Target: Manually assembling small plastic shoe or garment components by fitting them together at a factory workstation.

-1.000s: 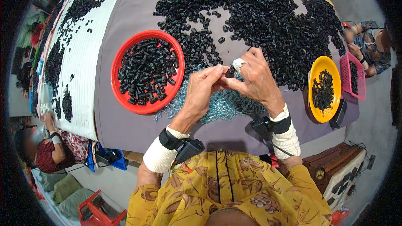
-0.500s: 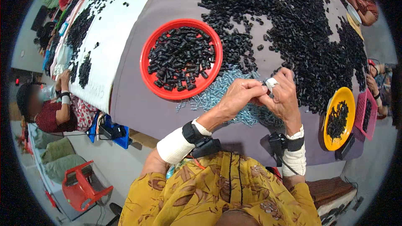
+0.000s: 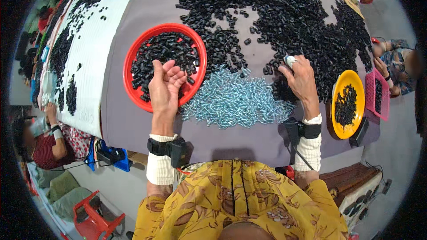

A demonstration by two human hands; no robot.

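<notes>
My left hand [image 3: 164,90] is over the near right part of a round red basin [image 3: 129,58], palm up with its fingers loosely apart and nothing visible in it. Short black plastic pieces [image 3: 149,46] lie in the basin. My right hand [image 3: 303,80] reaches to the near edge of a wide heap of similar black pieces [image 3: 284,18]; its thumb and index finger stand apart, a white wrap [image 3: 290,60] around one finger. Between the hands spreads a pile of small, thin, bluish metallic pieces [image 3: 235,102], too small to tell exactly.
A yellow tray [image 3: 361,111] with black bits and a pink basket [image 3: 384,104] stand at the right. A white-covered table [image 3: 100,40] with more black pieces adjoins at the left. Other people sit left and right. A red chair [image 3: 95,218] stands at lower left.
My hands, which were together above the bluish pile, have parted. The left has moved left to the basin and turned palm up; the right has opened by the black heap. The view has shifted.
</notes>
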